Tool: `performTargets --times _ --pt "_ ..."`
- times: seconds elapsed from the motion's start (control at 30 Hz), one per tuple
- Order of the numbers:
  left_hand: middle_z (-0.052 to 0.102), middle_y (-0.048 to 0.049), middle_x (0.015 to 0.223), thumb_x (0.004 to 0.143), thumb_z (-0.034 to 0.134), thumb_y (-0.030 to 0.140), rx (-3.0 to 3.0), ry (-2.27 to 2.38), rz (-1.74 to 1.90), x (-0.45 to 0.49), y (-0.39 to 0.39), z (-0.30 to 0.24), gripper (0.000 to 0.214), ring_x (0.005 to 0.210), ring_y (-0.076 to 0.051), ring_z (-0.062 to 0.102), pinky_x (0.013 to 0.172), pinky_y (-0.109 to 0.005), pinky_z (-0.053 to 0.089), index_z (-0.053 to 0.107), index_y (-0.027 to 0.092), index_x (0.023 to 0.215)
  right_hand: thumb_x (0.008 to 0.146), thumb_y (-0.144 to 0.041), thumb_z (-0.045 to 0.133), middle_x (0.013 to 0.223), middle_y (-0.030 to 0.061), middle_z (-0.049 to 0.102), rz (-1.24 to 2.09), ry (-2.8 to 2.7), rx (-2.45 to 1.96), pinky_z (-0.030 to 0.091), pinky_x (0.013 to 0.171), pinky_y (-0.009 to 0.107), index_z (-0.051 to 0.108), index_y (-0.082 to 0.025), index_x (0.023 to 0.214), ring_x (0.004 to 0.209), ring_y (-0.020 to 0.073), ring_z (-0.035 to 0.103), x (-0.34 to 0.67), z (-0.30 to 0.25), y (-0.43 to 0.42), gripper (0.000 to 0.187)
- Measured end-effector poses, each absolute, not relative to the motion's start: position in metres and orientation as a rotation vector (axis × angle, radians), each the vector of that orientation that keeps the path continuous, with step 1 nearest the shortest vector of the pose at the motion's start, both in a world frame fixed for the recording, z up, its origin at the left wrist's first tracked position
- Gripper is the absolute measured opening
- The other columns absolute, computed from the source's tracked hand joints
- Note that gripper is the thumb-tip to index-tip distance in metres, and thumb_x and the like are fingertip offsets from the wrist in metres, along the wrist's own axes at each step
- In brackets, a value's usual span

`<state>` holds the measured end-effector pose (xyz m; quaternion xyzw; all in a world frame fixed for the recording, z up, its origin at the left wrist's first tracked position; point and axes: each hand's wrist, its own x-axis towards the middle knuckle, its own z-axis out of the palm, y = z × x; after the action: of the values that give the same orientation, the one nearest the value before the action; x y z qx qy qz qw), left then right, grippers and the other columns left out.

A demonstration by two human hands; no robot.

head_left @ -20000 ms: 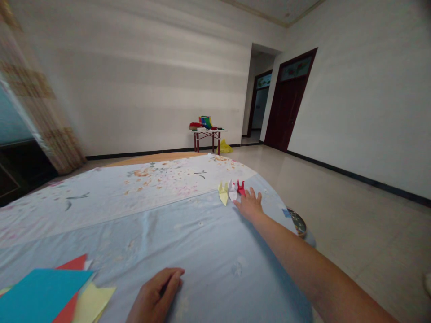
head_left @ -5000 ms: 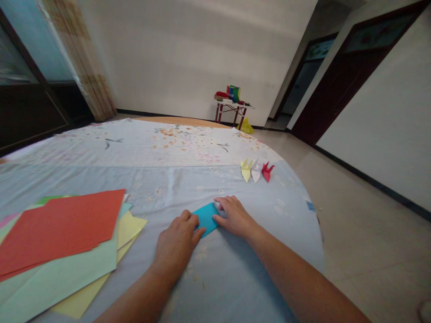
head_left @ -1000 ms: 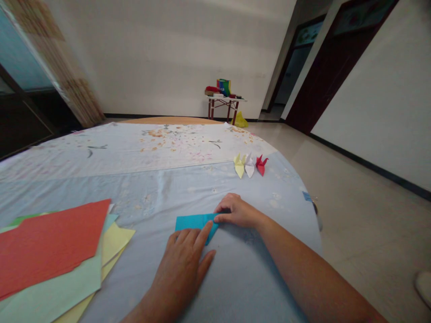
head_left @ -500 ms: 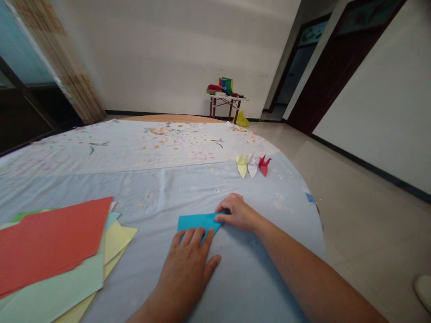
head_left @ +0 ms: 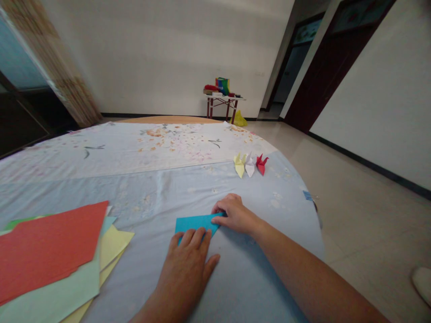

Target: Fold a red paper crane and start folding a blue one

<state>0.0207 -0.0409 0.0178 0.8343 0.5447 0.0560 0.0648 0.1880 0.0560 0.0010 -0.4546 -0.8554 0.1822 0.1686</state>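
Observation:
A folded piece of blue paper (head_left: 193, 222) lies on the cloth-covered table in front of me. My left hand (head_left: 188, 260) rests flat over its near edge, fingers stretched out and thumb apart, hiding part of the sheet. The right-hand corner of the paper is pinched between the thumb and fingers of my right hand (head_left: 234, 214). Beyond my right hand stand three folded paper cranes in a row: a yellow one (head_left: 239, 166), a white one (head_left: 249, 166) and a red one (head_left: 261, 165).
A stack of coloured paper with a red sheet (head_left: 57, 246) on top lies at the left. Pale floral cloth (head_left: 128, 197) covers the round table, whose edge curves down on the right. By the far wall stands a small table (head_left: 224, 97) with items on it.
The view has shifted slightly, so everything sits a little further left. Both hands keep nearly the same hold on the blue paper.

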Motion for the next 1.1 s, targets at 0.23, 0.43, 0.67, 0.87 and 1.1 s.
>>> performTargets --times 0.23,0.43,0.67,0.87,1.1 --pt "0.051 -0.0084 0.131 0.084 0.046 0.037 2.595 1.611 0.112 0.02 -0.043 0.009 0.045 0.112 -0.03 0.049 0.095 -0.051 0.033 0.05 0.019 0.125 0.069 -0.041 0.069 0.09 0.0018 0.061 0.458 -2.407 -1.343 0.026 0.089 0.037 0.058 -0.024 0.103 0.095 0.0207 0.047 0.19 -0.004 0.055 0.04" --pt "0.045 -0.0081 0.136 0.083 0.048 0.038 2.675 1.577 0.088 0.019 -0.047 0.003 0.049 0.115 -0.032 0.048 0.095 -0.054 0.032 0.044 0.023 0.13 0.071 -0.044 0.066 0.104 0.0054 0.057 0.406 -2.422 -1.407 0.025 0.093 0.04 0.056 -0.024 0.109 0.103 0.0233 0.042 0.19 -0.008 0.054 0.044" --pt "0.046 -0.0068 0.136 0.084 0.047 0.036 2.685 1.593 0.084 0.021 -0.048 0.007 0.047 0.117 -0.033 0.046 0.095 -0.055 0.032 0.045 0.025 0.129 0.071 -0.057 0.058 0.132 0.0107 0.042 0.392 -2.438 -1.44 0.012 0.103 0.05 0.043 -0.022 0.126 0.127 0.0306 0.023 0.188 -0.011 0.047 0.067" --pt "0.045 -0.0066 0.136 0.085 0.045 0.035 2.651 1.592 0.048 0.021 -0.045 0.01 0.045 0.117 -0.032 0.045 0.095 -0.054 0.031 0.046 0.025 0.129 0.071 -0.065 0.051 0.143 0.0146 0.027 0.441 -2.414 -1.631 0.005 0.103 0.055 0.035 -0.02 0.134 0.134 0.0338 0.008 0.191 -0.009 0.046 0.079" --pt "0.04 -0.0054 0.14 0.086 0.042 0.038 2.575 1.607 -0.027 0.021 -0.045 0.012 0.047 0.121 -0.032 0.041 0.098 -0.053 0.028 0.042 0.026 0.132 0.071 -0.058 0.056 0.145 0.0128 0.024 0.43 -2.301 -1.87 0.007 0.104 0.051 0.034 -0.021 0.135 0.134 0.0325 0.008 0.215 -0.005 0.06 0.077"
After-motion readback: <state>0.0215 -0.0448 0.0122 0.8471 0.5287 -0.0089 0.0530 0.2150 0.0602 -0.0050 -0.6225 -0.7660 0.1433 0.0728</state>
